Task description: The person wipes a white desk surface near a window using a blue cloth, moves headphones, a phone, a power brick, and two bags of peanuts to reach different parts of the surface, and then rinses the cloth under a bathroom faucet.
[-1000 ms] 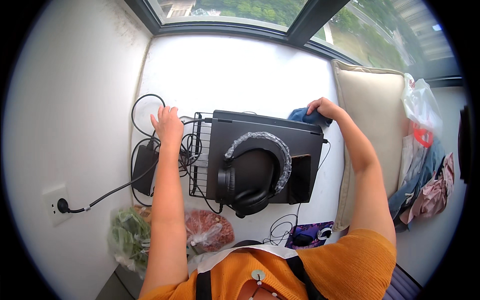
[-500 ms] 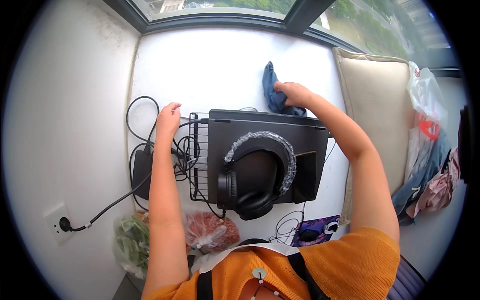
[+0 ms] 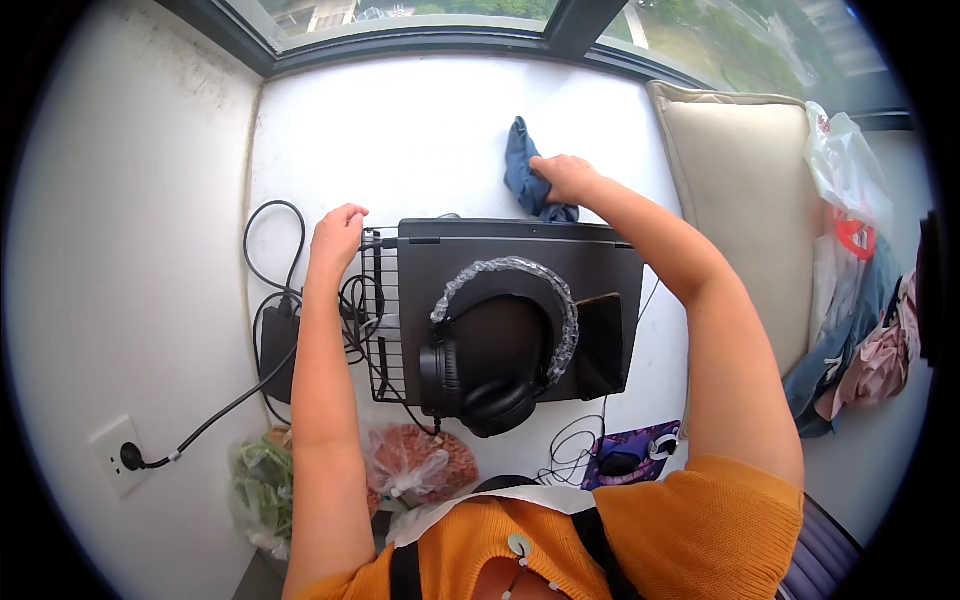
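Through the head camera I have the right hand (image 3: 567,180) closed in a bunching pinch on a blue cloth (image 3: 522,165), probably gathered so that the fingers keep a firm purchase on it. The cloth lies on the white ledge (image 3: 400,130), just beyond the far edge of a closed black laptop (image 3: 615,260); I can't tell whether they touch. The left hand (image 3: 338,238) is loosely curled at the corner of a black wire rack (image 3: 385,385); whether it grips anything I can't make out. The rack sits beneath the laptop, presumably to raise it, and the laptop's lid makes a handy shelf for over-ear headphones (image 3: 440,375) and a dark smartphone (image 3: 600,345).
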Demonstrator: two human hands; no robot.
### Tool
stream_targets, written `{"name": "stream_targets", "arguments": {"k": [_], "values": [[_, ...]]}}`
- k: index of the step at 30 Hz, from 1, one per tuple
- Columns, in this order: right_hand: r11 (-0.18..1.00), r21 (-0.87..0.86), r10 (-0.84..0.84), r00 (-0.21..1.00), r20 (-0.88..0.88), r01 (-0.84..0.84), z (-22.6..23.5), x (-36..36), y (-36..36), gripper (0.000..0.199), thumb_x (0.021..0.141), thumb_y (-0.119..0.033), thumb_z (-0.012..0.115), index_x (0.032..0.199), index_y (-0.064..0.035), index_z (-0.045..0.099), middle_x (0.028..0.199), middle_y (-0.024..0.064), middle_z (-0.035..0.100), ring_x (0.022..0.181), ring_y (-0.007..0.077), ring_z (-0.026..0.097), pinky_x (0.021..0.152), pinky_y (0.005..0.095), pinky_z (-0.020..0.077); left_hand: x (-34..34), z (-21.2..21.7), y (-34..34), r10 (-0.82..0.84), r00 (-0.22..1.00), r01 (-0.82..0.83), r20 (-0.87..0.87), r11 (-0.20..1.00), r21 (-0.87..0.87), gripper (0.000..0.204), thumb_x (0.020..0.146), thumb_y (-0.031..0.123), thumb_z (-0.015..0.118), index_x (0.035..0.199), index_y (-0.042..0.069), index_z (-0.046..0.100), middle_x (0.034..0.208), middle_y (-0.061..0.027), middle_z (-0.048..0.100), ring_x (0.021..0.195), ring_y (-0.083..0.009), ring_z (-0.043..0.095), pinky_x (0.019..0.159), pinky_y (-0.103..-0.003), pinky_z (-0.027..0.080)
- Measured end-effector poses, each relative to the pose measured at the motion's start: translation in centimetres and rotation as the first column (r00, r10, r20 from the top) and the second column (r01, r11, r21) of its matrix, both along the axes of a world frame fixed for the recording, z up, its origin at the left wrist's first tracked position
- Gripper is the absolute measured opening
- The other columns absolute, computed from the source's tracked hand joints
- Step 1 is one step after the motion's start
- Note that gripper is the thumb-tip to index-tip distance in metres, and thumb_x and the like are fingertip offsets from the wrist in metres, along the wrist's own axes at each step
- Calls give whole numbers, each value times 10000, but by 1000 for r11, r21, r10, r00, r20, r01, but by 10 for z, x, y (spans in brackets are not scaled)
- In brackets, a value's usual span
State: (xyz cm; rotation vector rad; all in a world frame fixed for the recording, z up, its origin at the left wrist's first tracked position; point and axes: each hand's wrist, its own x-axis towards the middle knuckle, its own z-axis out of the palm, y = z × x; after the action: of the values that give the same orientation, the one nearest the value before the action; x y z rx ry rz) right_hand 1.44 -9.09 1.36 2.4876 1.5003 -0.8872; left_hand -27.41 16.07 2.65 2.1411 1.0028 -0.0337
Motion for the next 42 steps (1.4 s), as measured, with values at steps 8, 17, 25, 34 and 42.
{"name": "stream_targets", "arguments": {"k": [8, 17, 25, 34, 42], "values": [[987, -131, -71, 985, 160, 92, 7, 32, -57, 403, 689, -120, 686, 1063, -97, 537, 969, 152, 650, 964, 324, 620, 820, 421, 497, 9, 14, -6, -42, 997, 44, -58, 998, 41, 275, 860, 200, 473, 995, 74, 677, 824, -154, 664, 770, -274, 635, 706, -359, 474], [992, 113, 54, 997, -46, -49, -15, -58, 91, 394, 721, -171, 701, 1073, -97, 541, 982, 135, 657, 954, 316, 642, 782, 417, 527, 19, -20, -3, -76, 997, 72, -23, 989, -127, 444, 918, 320, 478, 1235, 19, 552, 1242, -193, 569, 1171, -301, 536, 978, -340, 404], [950, 160, -280, 959, 46, 270, -19, 25, -2, 414, 723, -179, 695, 1102, -135, 533, 1006, 131, 650, 960, 321, 634, 768, 426, 527, 35, -20, 7, -274, 904, 215, -328, 955, -204, 610, 922, 430, 428, 1347, -8, 430, 1396, -193, 425, 1318, -303, 381, 1081, -344, 295], [806, -44, -591, 806, -41, 590, 5, 67, -163, 333, 701, -147, 656, 1018, -116, 560, 964, 116, 652, 822, 284, 666, 693, 365, 538, 36, -24, 5, -360, 862, 347, -356, 932, -103, 529, 923, 444, 395, 1276, 67, 509, 1290, -234, 503, 1184, -373, 488, 973, -391, 386], [916, 214, -371, 920, 128, 340, 71, 125, -157, 383, 748, -3, 524, 1082, -184, 572, 1155, 91, 571, 1079, 275, 557, 875, 375, 462, 28, -37, 16, -168, 944, 128, -285, 980, -153, 552, 905, 469, 432, 1225, 42, 571, 1242, -190, 574, 1199, -302, 512, 988, -343, 382]]}}
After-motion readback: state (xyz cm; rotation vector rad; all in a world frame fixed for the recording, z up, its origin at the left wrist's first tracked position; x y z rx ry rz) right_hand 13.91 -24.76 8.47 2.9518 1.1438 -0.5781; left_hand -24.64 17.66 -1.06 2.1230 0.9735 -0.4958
